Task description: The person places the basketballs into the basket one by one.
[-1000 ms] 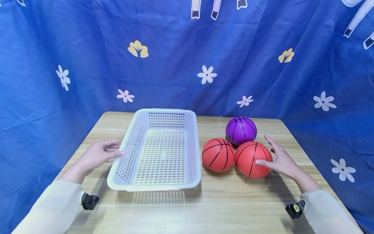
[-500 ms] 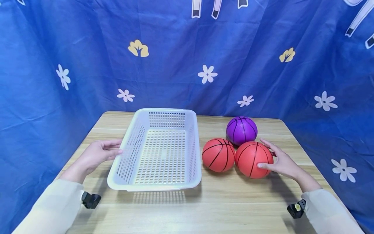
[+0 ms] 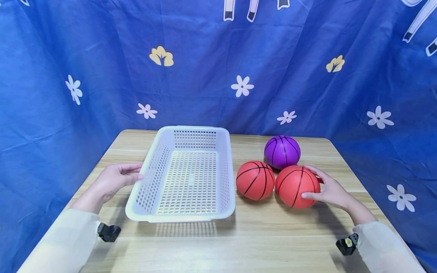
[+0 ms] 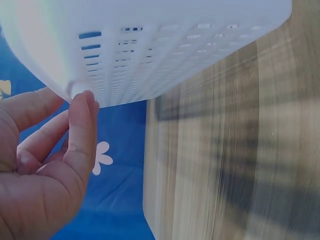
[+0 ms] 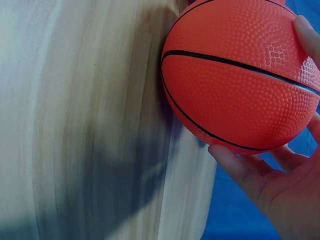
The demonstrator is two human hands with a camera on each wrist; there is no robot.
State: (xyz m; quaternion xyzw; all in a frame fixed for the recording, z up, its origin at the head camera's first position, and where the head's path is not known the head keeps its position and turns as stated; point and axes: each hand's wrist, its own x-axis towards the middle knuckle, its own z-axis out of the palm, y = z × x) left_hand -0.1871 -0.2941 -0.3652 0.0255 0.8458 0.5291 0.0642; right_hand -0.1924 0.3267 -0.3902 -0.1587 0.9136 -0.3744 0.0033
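- the gripped red ball (image 3: 294, 189) sits on the right half of the worktop (image 3: 273, 237), in from its right edge; it has black seams and, in the right wrist view, a pebbled skin.
- the right hand (image 3: 329, 191) is clamped on this ball from the right-edge side, the thumb on the side facing the near edge and the fingers bent round the far side.
- the other red ball (image 3: 254, 184) stands just beside it, toward the left edge; whether the two touch, i cannot tell.
- the purple ball (image 3: 282, 152) rests behind both, nearer the far edge, its lower part hidden by the red ones.
- the white basket (image 3: 181, 218) stands left of the balls, its long sides running from near edge to far edge; its walls and floor are pierced with small slots.
- the left hand (image 3: 110, 182) pinches the basket's left rim, thumb and fingers together on it, over the worktop's left side.
- each forearm wears a pale sleeve (image 3: 63, 240) with a small black device (image 3: 108, 232) at the cuff.
- blue cloth (image 3: 198, 91) hangs beyond the far edge and along both sides, printed with white flowers (image 3: 242, 87), yellow trees (image 3: 161, 57) and white animal legs (image 3: 228, 9).
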